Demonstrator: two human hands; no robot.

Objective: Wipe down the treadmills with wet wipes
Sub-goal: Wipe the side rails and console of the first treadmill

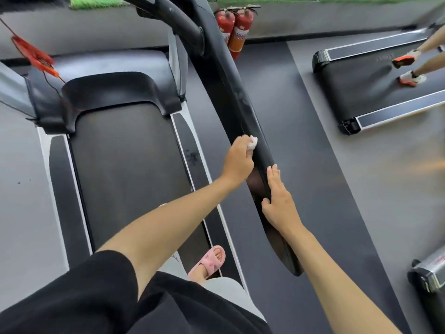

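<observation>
I stand on a treadmill whose black belt (130, 169) runs ahead of me on the left. Its long black right handrail (236, 97) slants from top centre down to the lower right. My left hand (237, 160) holds a small crumpled white wet wipe (252, 142) against the rail's inner side. My right hand (279, 198) rests flat on the rail just below, fingers straight along its outer edge, thumb on top.
Two red fire extinguishers (237, 27) stand by the far wall. A red safety cord (33, 54) hangs at the upper left. On a second treadmill (356, 92) at the upper right another person's feet in orange-soled shoes (409, 78) are moving. My pink slipper (209, 261) is on the belt's right edge.
</observation>
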